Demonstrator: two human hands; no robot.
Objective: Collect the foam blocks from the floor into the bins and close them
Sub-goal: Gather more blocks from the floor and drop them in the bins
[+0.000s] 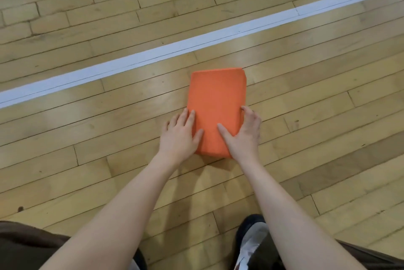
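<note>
I see the floor [306,116] first, pale wood strips filling the view, with a white line [153,55] crossing it on a slant from lower left to upper right. Just on the near side of that line lies the one block [216,99] in view: orange, rectangular, flat on the floor. No bin shows anywhere in this view.

The relation that matters: the block's long axis runs straight away from me, and my two hands bracket its near end, one on each long side. Neither is nearer; they sit level with each other.

My left hand [180,136] rests against the block's left edge, fingers straight and close together, thumb laid up on the top face. It is open, pressing more than holding. My right hand [244,132] has its fingers curled over the right edge and the thumb lying across the top, so that grip is closed on the block.

My guess is that I am about to squeeze inward and lift. With both hands at the near end, the far end will likely droop. A shoe [251,241] shows below.
</note>
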